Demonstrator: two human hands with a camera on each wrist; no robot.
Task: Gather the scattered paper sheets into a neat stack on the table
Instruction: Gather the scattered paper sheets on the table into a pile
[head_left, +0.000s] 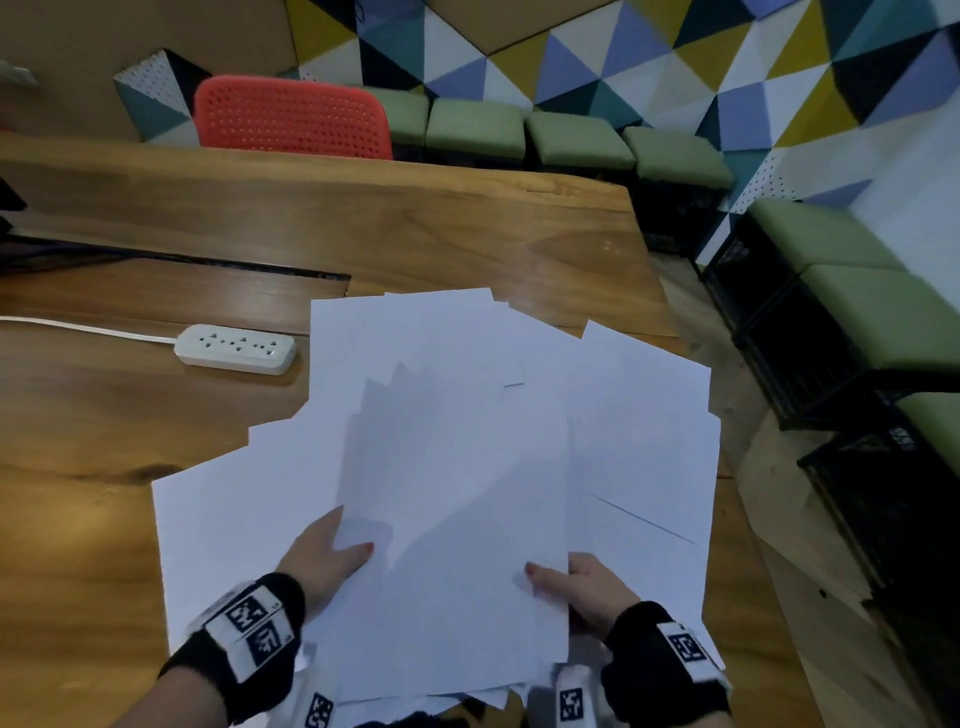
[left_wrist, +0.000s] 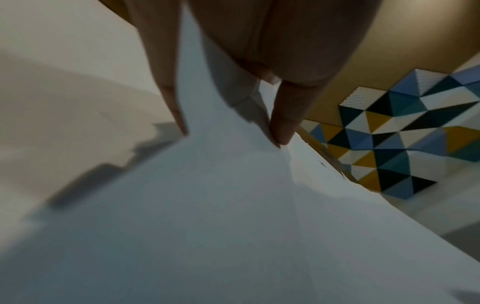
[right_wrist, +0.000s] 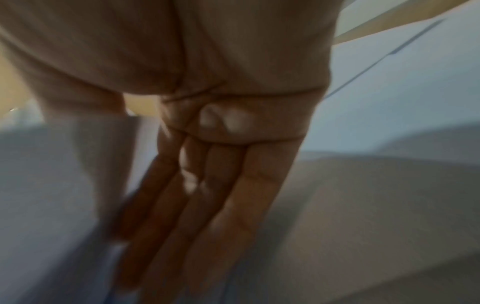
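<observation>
Brown wooden table (head_left: 156, 415), loose white paper sheets (head_left: 639, 415) scattered; left hand (head_left: 322, 561) and right hand (head_left: 587, 587) pinch a raised white sheet bundle (head_left: 457, 519), thumbs on top

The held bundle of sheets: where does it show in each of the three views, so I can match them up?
Head: the held bundle of sheets sits centre-low, left hand and right hand gripping its side edges.
Left wrist: it fills the lower centre, below the fingertips.
Right wrist: blurred, at lower left beside the fingers.
Shared landmark: the loose sheets on the table.
</observation>
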